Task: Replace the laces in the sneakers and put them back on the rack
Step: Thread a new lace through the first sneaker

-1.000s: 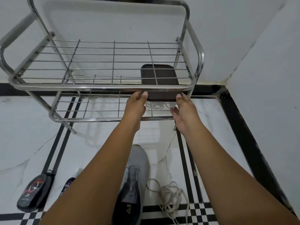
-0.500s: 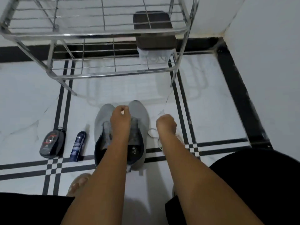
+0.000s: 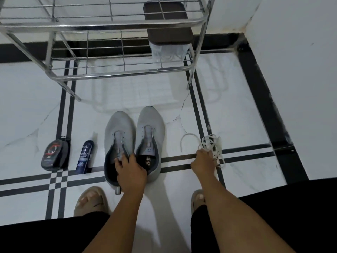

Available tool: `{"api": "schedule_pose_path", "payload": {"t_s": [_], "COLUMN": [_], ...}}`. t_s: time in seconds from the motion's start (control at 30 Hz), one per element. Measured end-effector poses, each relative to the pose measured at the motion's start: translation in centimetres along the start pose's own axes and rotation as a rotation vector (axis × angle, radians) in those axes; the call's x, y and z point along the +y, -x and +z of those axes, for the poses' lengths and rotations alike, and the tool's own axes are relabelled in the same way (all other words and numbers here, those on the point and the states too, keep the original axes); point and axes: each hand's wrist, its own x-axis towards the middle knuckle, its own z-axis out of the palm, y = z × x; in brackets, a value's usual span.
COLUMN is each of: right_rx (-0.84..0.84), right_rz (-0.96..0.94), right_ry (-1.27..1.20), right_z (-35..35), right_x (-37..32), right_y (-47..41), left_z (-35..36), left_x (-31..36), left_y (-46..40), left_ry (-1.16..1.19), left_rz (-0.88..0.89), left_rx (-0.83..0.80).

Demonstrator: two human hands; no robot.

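Two grey sneakers stand side by side on the floor, toes toward the rack, with no laces in their eyelets: the left sneaker and the right sneaker. My left hand reaches into the opening of the left sneaker and grips its collar and tongue. To the right, my right hand holds a bundle of white laces lying on the tiles. The metal shoe rack stands beyond the sneakers.
A brown tray with a clear bag under it sits on the rack's right side. A black shoe-polish container and a dark blue bottle lie left of the sneakers. A white wall rises at the right. My sandalled feet are below.
Both hands came away from the rack's front rail and dropped to the floor. The left hand went to the left sneaker, the right hand took hold of the loose laces.
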Motion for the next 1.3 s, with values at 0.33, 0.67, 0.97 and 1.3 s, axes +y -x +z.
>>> {"api": "schedule_pose_path", "payload": {"t_s": [0.33,0.67,0.97,1.3], "right_rx": [0.332,0.399,-0.193,0.324], "right_rz": [0.220,0.167,-0.369,-0.370], "right_ry": [-0.159,-0.737,-0.322,-0.515], "right_z": [-0.5,-12.8,-25.0,-27.1], "right_x": [0.8,-2.0,-5.3,-2.0], "right_y": [1.5,1.9,12.5,16.9], "left_z": [2.2,0.5,-10.9,-15.7], "left_x": [1.8,2.2,9.3,8.1], "left_y": [3.9,6.0,9.8,11.7], "left_ry": [0.126,0.218,0.860,0.776], "left_rz": [-0.089,-0.179,0.328,0.520], "left_rx": [0.011,-0.087,-0.072,-0.188]}}
